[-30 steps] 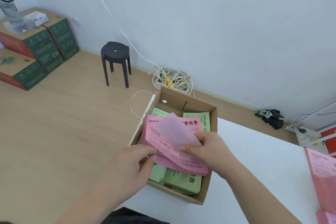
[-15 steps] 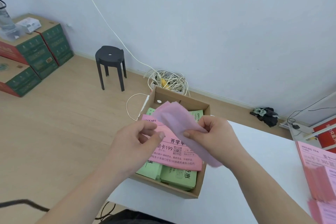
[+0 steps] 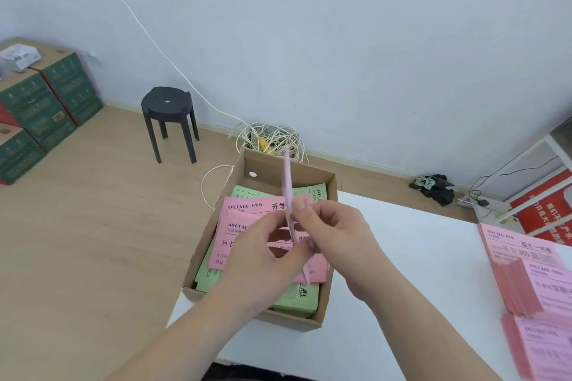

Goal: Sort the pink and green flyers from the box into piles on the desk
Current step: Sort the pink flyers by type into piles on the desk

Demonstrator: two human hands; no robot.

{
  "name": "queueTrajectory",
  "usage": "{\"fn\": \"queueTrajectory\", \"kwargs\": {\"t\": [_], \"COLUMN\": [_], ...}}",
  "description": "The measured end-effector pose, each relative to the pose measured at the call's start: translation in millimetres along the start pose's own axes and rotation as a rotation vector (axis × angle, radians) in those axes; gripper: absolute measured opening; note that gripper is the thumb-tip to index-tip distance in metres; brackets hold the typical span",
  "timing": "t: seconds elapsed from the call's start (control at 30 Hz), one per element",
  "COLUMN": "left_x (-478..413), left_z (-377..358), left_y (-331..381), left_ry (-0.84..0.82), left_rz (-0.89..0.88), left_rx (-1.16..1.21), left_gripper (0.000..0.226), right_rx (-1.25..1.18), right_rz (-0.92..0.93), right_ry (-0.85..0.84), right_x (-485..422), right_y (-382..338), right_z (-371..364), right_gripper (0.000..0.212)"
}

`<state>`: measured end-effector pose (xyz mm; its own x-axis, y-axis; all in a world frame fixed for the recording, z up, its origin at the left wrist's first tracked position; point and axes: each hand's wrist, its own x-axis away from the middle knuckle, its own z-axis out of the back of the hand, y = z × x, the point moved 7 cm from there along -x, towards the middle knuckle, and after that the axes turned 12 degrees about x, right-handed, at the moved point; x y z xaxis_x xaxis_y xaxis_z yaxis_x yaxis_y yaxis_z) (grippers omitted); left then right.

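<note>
One pink flyer (image 3: pixel 288 182) stands edge-on above the cardboard box (image 3: pixel 269 168), its long axis running 12 to 6 o'clock, so its print is hidden. The left hand (image 3: pixel 263 260) and right hand (image 3: pixel 337 241) both pinch it with curled fingers. In the box, two pink flyers (image 3: pixel 247 210) lie on green flyers (image 3: pixel 297 297), whose number is unclear. At 3 o'clock on the desk (image 3: pixel 402 257) are pink piles (image 3: pixel 523 250), blurred and cut off.

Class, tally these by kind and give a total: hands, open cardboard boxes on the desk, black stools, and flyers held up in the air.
Hands: 2, the left hand and the right hand
Open boxes: 1, the cardboard box
Stools: 1, the black stool
Flyers held up: 1, the pink flyer, seen edge-on
Total: 5
</note>
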<state>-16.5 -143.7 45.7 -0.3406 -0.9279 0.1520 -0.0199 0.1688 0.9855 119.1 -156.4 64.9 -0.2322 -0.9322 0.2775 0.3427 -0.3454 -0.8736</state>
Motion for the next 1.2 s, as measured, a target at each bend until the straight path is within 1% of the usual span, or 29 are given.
{"fn": "queueTrajectory", "kwargs": {"t": [0.03, 0.07, 0.17, 0.2, 0.3, 0.4, 0.5, 0.6, 0.63, 0.7, 0.73, 0.8, 0.83, 0.9, 0.97, 1.0, 1.1, 1.2], "left_x": [-2, -3, -5, -5, -7, -7, -10, -12, -13, -16, -18, -26, -29, -33, -32, -31, -27, -24], "left_z": [4, 7, 14, 16, 19, 21, 18, 24, 25, 28, 34, 55, 66, 82, 95, 102, 116, 117], "left_y": [0, 0, -7, -10, -18, -20, -30, -37, -40, -42, -40, -44, -43, -41, -40, -39, -41, -43], "left_ry": [0.03, 0.056, 0.062, 0.049, 0.007, 0.049, 0.021, -0.005, -0.018, -0.015, 0.029, 0.123, 0.149, 0.165, 0.182, 0.204, 0.234, 0.186], "left_rz": [-0.008, -0.015, 0.008, 0.026, 0.072, 0.08, 0.131, 0.168, 0.185, 0.226, 0.234, 0.205, 0.198, 0.195, 0.203, 0.204, 0.187, 0.112], "left_rx": [0.012, 0.003, -0.066, -0.068, 0.005, 0.043, 0.036, 0.028, 0.036, 0.037, 0.007, -0.119, -0.18, -0.286, -0.448, -0.516, -0.588, -0.6], "left_gripper": [0.01, 0.011, 0.028, 0.03, 0.029, 0.026, 0.029, 0.052, 0.046, 0.017, 0.016, 0.023, 0.024, 0.027, 0.032, 0.03, 0.026, 0.023], "right_rx": [-0.02, -0.025, 0.032, 0.019, -0.075, -0.092, -0.054, 0.021, 0.048, 0.172, 0.282, 0.549, 0.676, 0.858, 0.957, 0.993, 1.067, 1.13], "right_rz": [-0.018, -0.03, -0.003, 0.005, 0.013, 0.025, 0.009, 0.006, 0.012, 0.032, 0.048, 0.08, 0.086, 0.065, 0.054, 0.068, 0.122, 0.153], "right_ry": [-0.004, 0.002, 0.029, 0.032, 0.0, -0.062, -0.014, 0.04, 0.037, 0.053, 0.066, 0.046, 0.003, -0.125, -0.253, -0.298, -0.35, -0.357], "right_x": [0, 0, 0, 1, 2, 2, -2, -9, -12, -19, -25, -38, -45, -58, -67, -69, -71, -72], "right_y": [3, 8, 17, 18, 19, 19, 22, 25, 25, 25, 23, 17, 15, 16, 25, 30, 50, 63], "right_z": [-2, -2, -2, -2, -4, -11, -11, -6, -6, -6, -4, -3, -3, -9, -19, -25, -46, -63], "right_gripper": [0.047, 0.042, 0.008, 0.006, 0.018, 0.024, 0.02, 0.012, 0.01, 0.009, 0.01, 0.014, 0.018, 0.033, 0.052, 0.056, 0.052, 0.054]}}
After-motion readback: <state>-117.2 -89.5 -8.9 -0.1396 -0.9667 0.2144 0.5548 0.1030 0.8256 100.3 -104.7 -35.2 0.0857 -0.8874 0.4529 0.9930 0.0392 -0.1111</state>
